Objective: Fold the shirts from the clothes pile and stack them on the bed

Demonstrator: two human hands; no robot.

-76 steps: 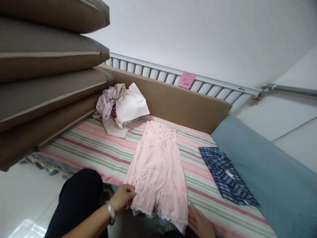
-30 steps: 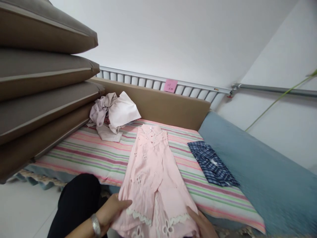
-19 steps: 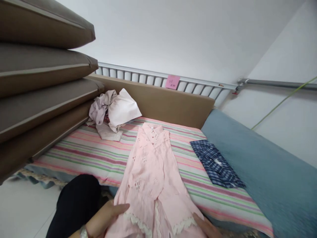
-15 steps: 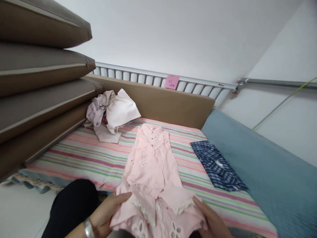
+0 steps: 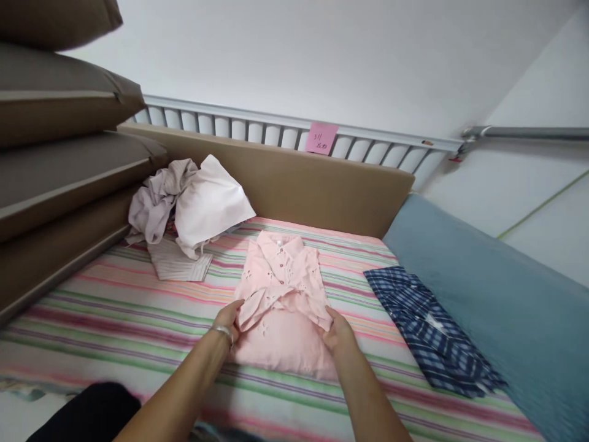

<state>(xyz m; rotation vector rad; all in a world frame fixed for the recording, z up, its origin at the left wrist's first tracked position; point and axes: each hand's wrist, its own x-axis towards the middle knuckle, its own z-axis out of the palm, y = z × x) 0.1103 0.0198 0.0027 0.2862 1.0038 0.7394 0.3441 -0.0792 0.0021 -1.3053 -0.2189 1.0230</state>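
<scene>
A pink shirt (image 5: pixel 285 341) with a buttoned collar and cut-out flower patterns lies front up on a striped sheet, its lower part folded up over the body. My left hand (image 5: pixel 229 320), with a silver bracelet at the wrist, pinches the left corner of the folded hem. At the right corner of that hem, my right hand (image 5: pixel 337 331) grips the cloth between thumb and fingers. The hem edge is held across the chest of the shirt, below the buttons. Some of the fingers are hidden under the fabric.
The striped sheet (image 5: pixel 138 319) covers the bed. A heap of crumpled light clothes (image 5: pixel 209 199) lies at the back left, beside stacked brown cushions (image 5: pixel 69 159). A folded blue plaid garment (image 5: pixel 427 325) rests at right, near a blue mattress (image 5: pixel 483 270). A brown panel (image 5: pixel 322 190) stands behind.
Both hands have moved forward, carrying the shirt's lower part up from the near edge and over its body. The shirt is now folded shorter. The camera view has shifted slightly.
</scene>
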